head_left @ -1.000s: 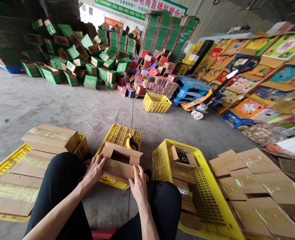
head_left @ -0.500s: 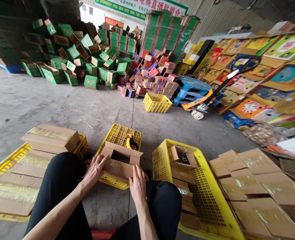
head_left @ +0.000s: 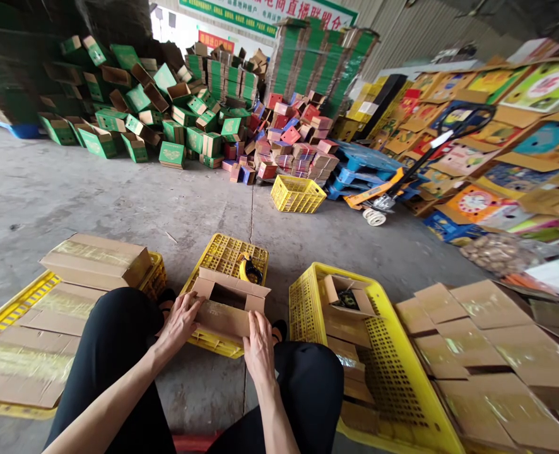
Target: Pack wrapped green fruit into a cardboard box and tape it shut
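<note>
An open cardboard box (head_left: 223,318) sits on an upturned yellow crate (head_left: 207,253) between my knees. Its long far flap stands up, and the inside looks dark. My left hand (head_left: 180,321) grips the near left corner, fingers bent over the edge. At the opposite end, my right hand (head_left: 259,343) holds the near right corner, its fingertips over the top edge and the thumb low on the front. Behind the box, a yellow and black tape dispenser (head_left: 250,270) lies on the crate. What the box holds, if anything, cannot be seen.
On my right a yellow crate (head_left: 402,372) holds several boxes, one open box (head_left: 348,296) with dark contents. Taped cartons (head_left: 492,347) lie beyond it. More taped cartons (head_left: 94,258) rest on crates at left. Farther off are a pallet jack (head_left: 383,195) and heaped green boxes (head_left: 173,153).
My right hand has shifted very slightly left along the box edge. The box and my left hand look nearly unmoved.
</note>
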A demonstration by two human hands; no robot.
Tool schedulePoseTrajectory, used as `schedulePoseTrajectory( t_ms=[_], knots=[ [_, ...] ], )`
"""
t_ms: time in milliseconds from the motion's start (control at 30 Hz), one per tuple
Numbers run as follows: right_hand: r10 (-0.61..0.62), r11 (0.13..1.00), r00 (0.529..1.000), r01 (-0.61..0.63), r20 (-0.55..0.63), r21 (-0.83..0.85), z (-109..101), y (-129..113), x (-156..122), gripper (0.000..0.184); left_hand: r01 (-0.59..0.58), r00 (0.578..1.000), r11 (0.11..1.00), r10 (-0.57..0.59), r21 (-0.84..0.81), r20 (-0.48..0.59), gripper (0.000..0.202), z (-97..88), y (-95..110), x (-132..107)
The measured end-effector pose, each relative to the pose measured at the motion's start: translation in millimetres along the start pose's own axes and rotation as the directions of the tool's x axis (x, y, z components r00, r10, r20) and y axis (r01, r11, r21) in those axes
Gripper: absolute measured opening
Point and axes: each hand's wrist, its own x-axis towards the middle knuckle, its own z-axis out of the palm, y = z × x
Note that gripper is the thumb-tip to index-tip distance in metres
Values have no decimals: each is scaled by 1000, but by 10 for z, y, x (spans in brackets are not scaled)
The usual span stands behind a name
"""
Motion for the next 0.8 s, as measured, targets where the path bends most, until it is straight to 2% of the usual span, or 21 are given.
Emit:
schedulePoseTrajectory(
  t_ms=[367,800],
  knots=[
    [15,1000,1000,-15,7,23,-15,25,9,78,-29,1000,999,29,-14,-12,70,47,-60,-1],
    [-18,1000,1000,18,21,-8,188,133,-63,66,-18,999,1000,18,16,49,76,186,-147,-14]
  ],
)
